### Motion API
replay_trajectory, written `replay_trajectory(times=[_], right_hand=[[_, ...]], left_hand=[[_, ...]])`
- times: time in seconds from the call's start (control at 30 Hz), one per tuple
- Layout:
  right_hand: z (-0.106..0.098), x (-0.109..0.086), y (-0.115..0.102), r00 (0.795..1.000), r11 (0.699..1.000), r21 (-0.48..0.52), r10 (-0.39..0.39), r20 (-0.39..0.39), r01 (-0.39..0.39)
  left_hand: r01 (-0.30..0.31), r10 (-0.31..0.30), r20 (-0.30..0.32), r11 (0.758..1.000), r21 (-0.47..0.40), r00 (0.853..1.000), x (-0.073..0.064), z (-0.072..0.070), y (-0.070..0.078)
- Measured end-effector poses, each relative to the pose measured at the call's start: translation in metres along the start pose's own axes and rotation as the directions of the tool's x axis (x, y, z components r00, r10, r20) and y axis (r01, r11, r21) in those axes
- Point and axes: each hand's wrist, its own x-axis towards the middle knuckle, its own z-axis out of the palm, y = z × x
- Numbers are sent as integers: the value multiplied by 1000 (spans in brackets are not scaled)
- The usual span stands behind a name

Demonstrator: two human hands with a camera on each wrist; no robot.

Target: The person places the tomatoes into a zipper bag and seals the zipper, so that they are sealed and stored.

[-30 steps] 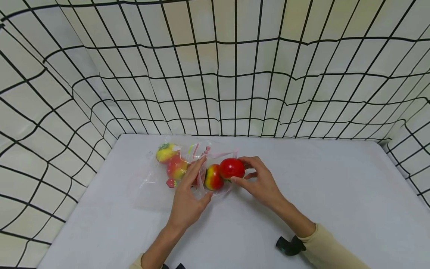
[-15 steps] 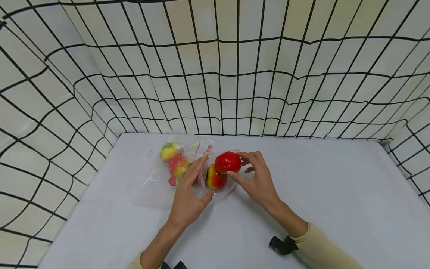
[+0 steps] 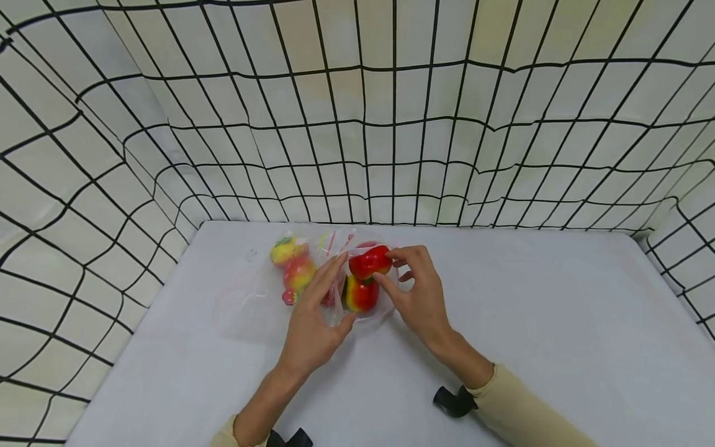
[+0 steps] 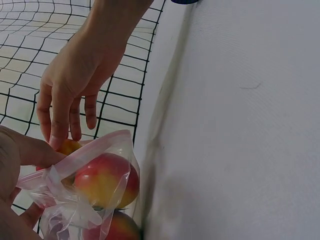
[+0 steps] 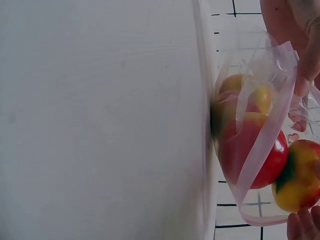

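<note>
A clear zip bag [image 4: 110, 140] with a pink seal strip lies near the table's far edge. My left hand [image 3: 313, 335] holds it by the mouth, fingers and thumb spread wide. In the right wrist view, the left thumb [image 5: 305, 75] rests over the rim. My right hand [image 3: 416, 295] pinches a glossy red fruit [image 3: 368, 261] between thumb and fingertips at the bag's mouth. Its other side looks yellow with a green patch in the right wrist view. Just below it sits another red-and-yellow fruit [image 3: 362, 295] inside the bag. What kind these fruits are I cannot tell.
Two more yellow-and-red fruits, one farther back [image 3: 285, 251] and one nearer [image 3: 300, 273], show through the film left of my left hand. A white cloth covers the table [image 3: 558, 310]. Black netting [image 3: 391, 143] over pale panels surrounds the back and sides.
My right hand has moved left and slightly away from me, carrying the red fruit from the bag's right side over its mouth. The fruit has turned a little. My left hand stays almost still.
</note>
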Motion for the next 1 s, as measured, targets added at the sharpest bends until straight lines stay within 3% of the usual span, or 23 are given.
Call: replay_trajectory(times=[0.3,0.67,1.0], right_hand=[[4,2,1,1000,1000,20,18,2,-18],[-2,1,2,991,997,69,15,134,-25],[-21,13,11,995,995,99,-36,97,27]], left_hand=[[3,-3,5,999,-35,1000,3,-2,-1],[29,-27,33,998,-63,999,6,-5,-2],[32,-29,63,998,-55,998,7,-9,-2]])
